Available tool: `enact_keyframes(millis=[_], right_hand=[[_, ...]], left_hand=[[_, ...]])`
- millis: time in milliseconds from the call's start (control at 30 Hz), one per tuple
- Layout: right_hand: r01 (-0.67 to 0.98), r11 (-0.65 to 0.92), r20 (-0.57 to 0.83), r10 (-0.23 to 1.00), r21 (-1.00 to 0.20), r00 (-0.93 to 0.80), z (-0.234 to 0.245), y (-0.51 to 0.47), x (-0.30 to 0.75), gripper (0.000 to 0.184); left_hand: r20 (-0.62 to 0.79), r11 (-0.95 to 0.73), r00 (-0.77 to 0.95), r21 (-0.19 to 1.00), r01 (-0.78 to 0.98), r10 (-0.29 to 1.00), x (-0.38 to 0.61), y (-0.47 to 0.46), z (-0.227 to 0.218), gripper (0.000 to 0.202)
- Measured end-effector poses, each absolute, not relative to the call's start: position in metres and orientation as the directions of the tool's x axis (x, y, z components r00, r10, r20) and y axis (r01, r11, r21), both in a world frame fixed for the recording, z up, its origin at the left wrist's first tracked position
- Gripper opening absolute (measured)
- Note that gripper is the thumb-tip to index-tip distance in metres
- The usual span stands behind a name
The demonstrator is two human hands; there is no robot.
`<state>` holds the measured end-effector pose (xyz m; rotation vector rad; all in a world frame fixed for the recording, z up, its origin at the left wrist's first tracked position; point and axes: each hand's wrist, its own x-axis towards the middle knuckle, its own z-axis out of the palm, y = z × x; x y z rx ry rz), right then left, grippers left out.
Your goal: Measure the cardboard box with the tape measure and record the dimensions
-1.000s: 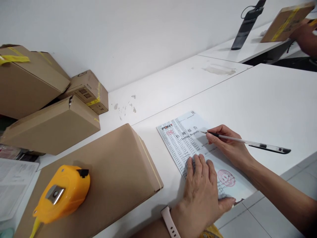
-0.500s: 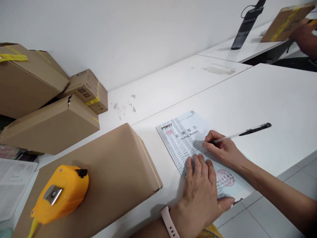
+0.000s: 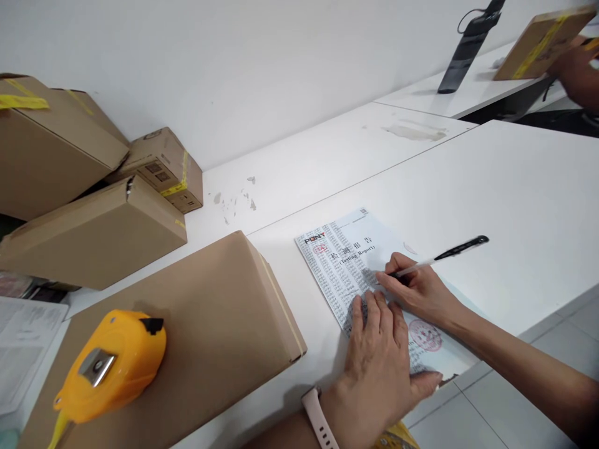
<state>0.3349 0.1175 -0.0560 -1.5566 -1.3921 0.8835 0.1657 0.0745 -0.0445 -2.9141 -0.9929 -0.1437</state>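
A booklet (image 3: 327,262) headed "Testing Report" lies on the white table, its left side covered with rows of handwriting and a red round stamp near its lower edge. My left hand (image 3: 377,358) rests flat on the lower part of the booklet, fingers stretched out. In a pinch, my right hand (image 3: 418,290) holds a pen (image 3: 456,249), its tip down at the page just above my left fingers; the fingers partly hide the tip. Left of the booklet, a yellow tape measure (image 3: 112,365) lies on a closed cardboard box (image 3: 210,330).
Several cardboard boxes (image 3: 98,231) are stacked at the left against the wall. A dark water bottle (image 3: 463,59) stands at the back right. Beyond it, another person's hand (image 3: 575,68) is beside a taped box (image 3: 536,50). Printed papers (image 3: 28,349) lie at far left.
My right hand and the pen have shifted slightly left over the page, and the pen's upper end has moved left. My left hand remains in place.
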Motion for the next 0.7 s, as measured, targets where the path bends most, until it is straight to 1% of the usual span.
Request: enact_keyframes(millis=[167, 400, 700], right_hand=[[0.444, -0.026, 0.037, 0.991, -0.896, 0.131, -0.0590, 0.1150, 0.3350, 0.032], [0.455, -0.022, 0.037, 0.992, -0.890, 0.121, -0.0598, 0.1134, 0.3344, 0.030], [0.461, -0.014, 0.038, 0.994, -0.887, 0.102, -0.0612, 0.1140, 0.3343, 0.028]], left_hand=[[0.123, -0.790, 0.786, -0.023, 0.612, 0.605, 0.1657, 0.0746, -0.0445, 0.091], [0.108, -0.794, 0.790, -0.018, 0.608, 0.603, 0.1650, 0.0737, -0.0442, 0.091], [0.146, -0.790, 0.784, -0.026, 0.613, 0.603, 0.1663, 0.0742, -0.0453, 0.092]])
